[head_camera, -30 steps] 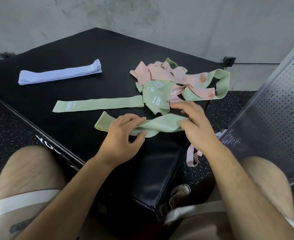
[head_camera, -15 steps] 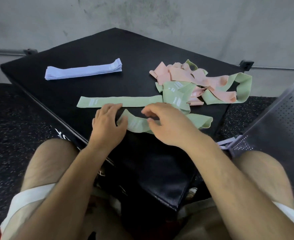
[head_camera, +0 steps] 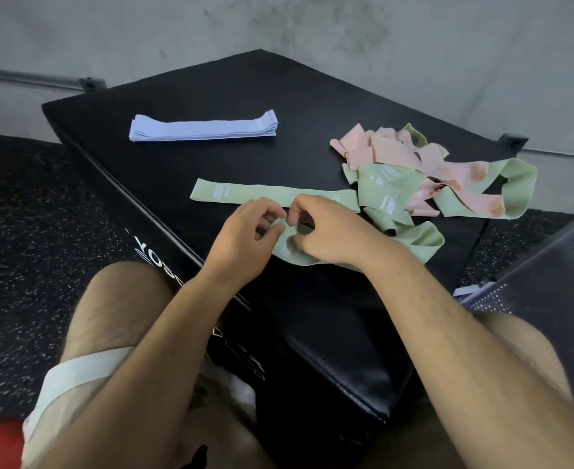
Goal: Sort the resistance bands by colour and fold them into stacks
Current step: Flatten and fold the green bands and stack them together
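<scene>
A green resistance band (head_camera: 410, 240) lies near the front edge of the black padded box (head_camera: 211, 89). My left hand (head_camera: 245, 238) and my right hand (head_camera: 326, 231) meet over its left end, each pinching it with curled fingers. Just behind them a second green band (head_camera: 245, 192) lies flat and straight. To the right sits a tangled heap of green and pink bands (head_camera: 431, 170). A neat stack of folded lilac bands (head_camera: 204, 130) rests at the back left of the box.
The box's front edge and corner drop off just below my hands, above my knees. Speckled rubber floor (head_camera: 25, 231) surrounds the box. A perforated grey metal panel (head_camera: 556, 282) stands at the right. A concrete wall rises behind.
The view shifted so everything sits further right. My hands drew together at the left end of the near green band and now pinch it; earlier they were spread along it.
</scene>
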